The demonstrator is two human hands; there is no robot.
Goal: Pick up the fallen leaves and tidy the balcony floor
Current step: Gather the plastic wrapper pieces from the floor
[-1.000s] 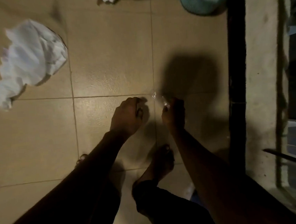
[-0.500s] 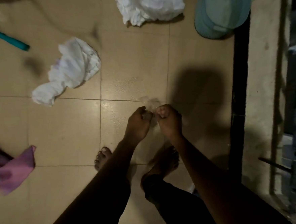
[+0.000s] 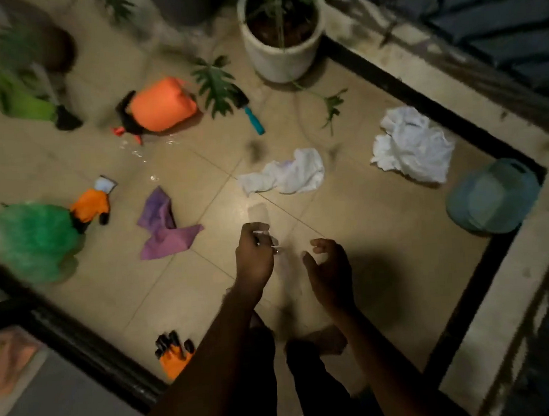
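Pinching a thin bit of clear plastic [image 3: 259, 214], the left hand [image 3: 254, 258] has its fingers curled round it. The right hand [image 3: 331, 267] is just beside it, fingers loose and apart, holding nothing. Past the hands, a crumpled white cloth [image 3: 288, 174] and a purple cloth [image 3: 164, 225] lie on the tiled floor [image 3: 381, 220]. Farther off, a big fallen leaf [image 3: 216, 85] lies touching a teal-handled trowel [image 3: 253, 116]. A smaller leaf [image 3: 332, 106] lies near the white plant pot [image 3: 276, 61].
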